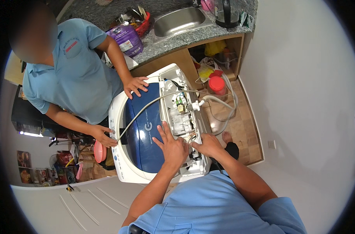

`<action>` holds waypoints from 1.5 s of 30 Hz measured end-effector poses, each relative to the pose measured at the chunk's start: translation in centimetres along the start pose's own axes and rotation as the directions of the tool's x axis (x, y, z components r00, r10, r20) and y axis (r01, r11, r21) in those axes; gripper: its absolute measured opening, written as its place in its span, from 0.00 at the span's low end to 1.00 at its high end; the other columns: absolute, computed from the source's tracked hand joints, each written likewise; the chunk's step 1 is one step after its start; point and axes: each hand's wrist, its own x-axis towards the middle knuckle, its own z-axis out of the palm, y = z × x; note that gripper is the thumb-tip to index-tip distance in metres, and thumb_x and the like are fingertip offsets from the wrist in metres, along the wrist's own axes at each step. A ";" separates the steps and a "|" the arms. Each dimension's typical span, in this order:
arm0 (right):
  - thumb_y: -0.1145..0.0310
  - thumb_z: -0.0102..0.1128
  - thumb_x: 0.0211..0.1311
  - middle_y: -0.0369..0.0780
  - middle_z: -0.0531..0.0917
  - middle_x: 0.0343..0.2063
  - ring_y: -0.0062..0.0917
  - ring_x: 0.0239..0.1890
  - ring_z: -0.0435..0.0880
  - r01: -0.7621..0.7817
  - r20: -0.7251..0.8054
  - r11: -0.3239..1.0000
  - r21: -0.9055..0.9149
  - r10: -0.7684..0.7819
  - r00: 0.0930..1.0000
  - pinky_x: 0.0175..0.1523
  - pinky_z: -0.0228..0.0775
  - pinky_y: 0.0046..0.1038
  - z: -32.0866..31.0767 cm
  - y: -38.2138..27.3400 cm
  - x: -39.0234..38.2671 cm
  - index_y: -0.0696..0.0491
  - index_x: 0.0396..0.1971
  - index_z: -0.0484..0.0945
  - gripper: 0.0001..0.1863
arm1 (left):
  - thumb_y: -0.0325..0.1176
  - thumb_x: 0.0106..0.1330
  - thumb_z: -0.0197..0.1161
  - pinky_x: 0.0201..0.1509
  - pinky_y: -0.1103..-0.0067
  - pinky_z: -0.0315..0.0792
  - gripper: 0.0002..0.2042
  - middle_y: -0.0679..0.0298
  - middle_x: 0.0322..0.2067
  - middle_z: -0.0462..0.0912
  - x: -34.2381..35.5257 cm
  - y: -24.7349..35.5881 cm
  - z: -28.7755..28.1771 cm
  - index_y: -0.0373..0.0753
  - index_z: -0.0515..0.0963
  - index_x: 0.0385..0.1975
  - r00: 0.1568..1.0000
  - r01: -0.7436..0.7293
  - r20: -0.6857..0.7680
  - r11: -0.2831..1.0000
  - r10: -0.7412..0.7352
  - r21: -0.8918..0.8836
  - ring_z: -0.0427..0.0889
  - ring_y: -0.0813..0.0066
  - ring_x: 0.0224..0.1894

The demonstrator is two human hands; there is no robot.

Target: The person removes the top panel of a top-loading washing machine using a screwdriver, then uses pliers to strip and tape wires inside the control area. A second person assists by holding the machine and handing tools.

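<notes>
A white top-load washing machine [121,171] with a blue lid [146,117] stands before me, its rear top panel laid bare. Inside the open strip are wires, a green-and-yellow part [180,105] and white plastic fittings. My left hand [174,150] spreads some fingers over the lid's edge, while its thumb and forefinger close at a small pale-brown part [190,137] in the strip. From the other side my right hand [209,147] reaches that part with curled fingers. What either hand pinches is too small to name.
A co-worker in a blue shirt [82,74] rests both hands on the machine. A grey hose [150,102] crosses the lid; another hose [234,107] loops to the floor beside a red-lidded container [217,85]. Behind are a sink [181,24], a kettle [226,15] and a purple jug [127,41].
</notes>
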 end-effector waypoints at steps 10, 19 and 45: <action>0.46 0.68 0.57 0.60 0.84 0.46 0.52 0.52 0.84 0.028 -0.046 0.999 0.034 -0.026 0.999 0.58 0.75 0.44 0.5 0.2 0.0 0.63 0.47 0.81 0.33 | 0.36 0.56 0.74 0.67 0.24 0.34 0.12 0.33 0.77 0.34 0.3 0.0 0.1 0.38 0.89 0.36 0.999 0.012 0.037 1.000 -0.011 -0.003 0.28 0.24 0.78; 0.43 0.68 0.57 0.60 0.84 0.43 0.52 0.51 0.84 0.048 -0.042 0.995 0.083 -0.044 0.998 0.57 0.75 0.43 0.5 0.3 -0.1 0.67 0.43 0.81 0.36 | 0.36 0.54 0.74 0.66 0.23 0.32 0.11 0.33 0.77 0.34 0.0 -0.1 0.6 0.37 0.89 0.34 1.000 0.009 0.009 1.000 -0.009 -0.027 0.28 0.24 0.78; 0.51 0.73 0.57 0.54 0.83 0.30 0.46 0.33 0.86 0.009 0.044 1.000 -0.018 -0.008 0.999 0.40 0.77 0.40 0.0 0.5 1.2 0.63 0.35 0.77 0.27 | 0.36 0.55 0.73 0.73 0.34 0.31 0.10 0.33 0.76 0.42 -0.1 0.2 0.1 0.37 0.86 0.31 0.999 0.047 -0.024 0.995 -0.049 -0.087 0.36 0.27 0.79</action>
